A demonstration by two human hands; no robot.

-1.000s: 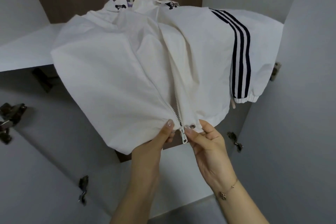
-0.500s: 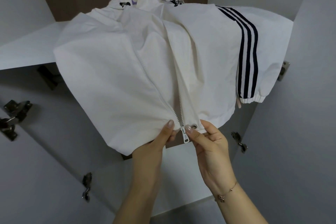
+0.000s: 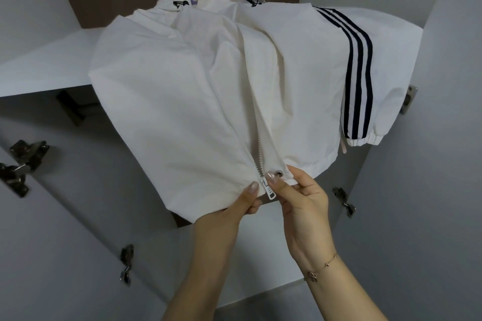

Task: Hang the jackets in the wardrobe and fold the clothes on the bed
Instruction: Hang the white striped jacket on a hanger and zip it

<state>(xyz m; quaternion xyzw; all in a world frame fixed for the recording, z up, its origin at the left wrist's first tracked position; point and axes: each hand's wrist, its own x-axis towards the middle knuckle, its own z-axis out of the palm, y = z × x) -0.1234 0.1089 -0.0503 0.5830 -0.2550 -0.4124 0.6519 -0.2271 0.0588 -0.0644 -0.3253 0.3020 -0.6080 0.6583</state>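
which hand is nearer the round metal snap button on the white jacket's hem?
Right. The right hand pinches the hem of the white jacket with its thumb tip just beside the round metal snap button; the left hand grips the hem across the zipper.

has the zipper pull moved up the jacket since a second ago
No. The zipper pull sits at the hem of the white jacket, beside the metal snap, as before, with both hands pinching the hem either side.
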